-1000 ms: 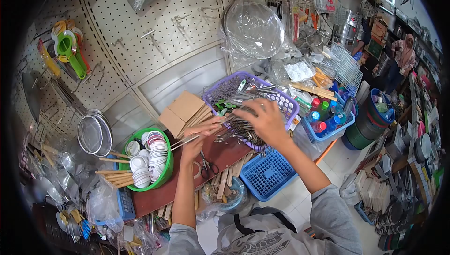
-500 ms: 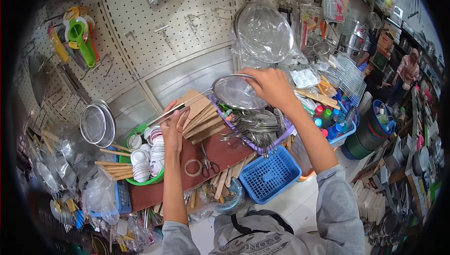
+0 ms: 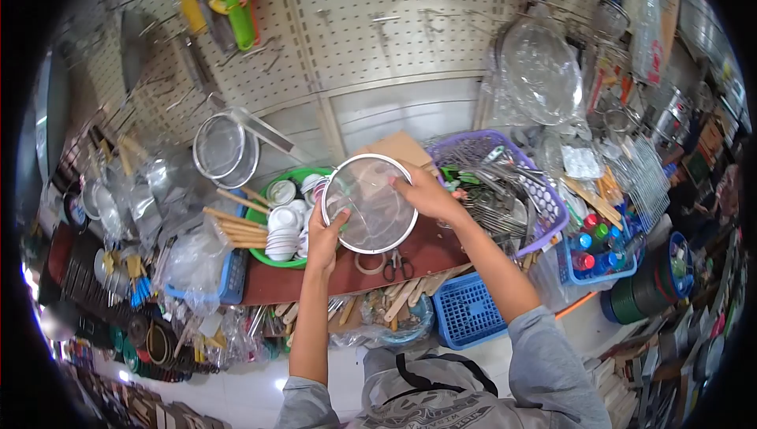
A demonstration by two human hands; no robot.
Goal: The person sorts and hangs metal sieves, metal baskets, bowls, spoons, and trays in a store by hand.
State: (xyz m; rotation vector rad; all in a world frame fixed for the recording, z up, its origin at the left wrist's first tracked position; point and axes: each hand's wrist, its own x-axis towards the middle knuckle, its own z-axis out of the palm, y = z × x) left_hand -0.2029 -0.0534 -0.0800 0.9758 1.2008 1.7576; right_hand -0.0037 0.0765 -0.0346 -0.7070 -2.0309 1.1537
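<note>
I hold a round wire-mesh strainer (image 3: pixel 369 204) up in front of me, its face toward the camera. My left hand (image 3: pixel 326 233) grips its rim at the lower left. My right hand (image 3: pixel 424 192) grips the rim at the right side. Behind the strainer stands a purple basket (image 3: pixel 547 207) full of metal utensils, and a green basket (image 3: pixel 268 254) with stacked white lids sits to the left.
A red-brown board (image 3: pixel 430 251) carries scissors (image 3: pixel 394 264) and a tape roll. Two strainers (image 3: pixel 225 147) hang on the pegboard at left, a wrapped large one (image 3: pixel 544 70) at right. Blue crates (image 3: pixel 471 311) and bottles (image 3: pixel 593 244) crowd the lower right.
The strainer came out of the purple basket and moved left and down in front of me. My left hand shifted from its handle to its rim. The view swung left.
</note>
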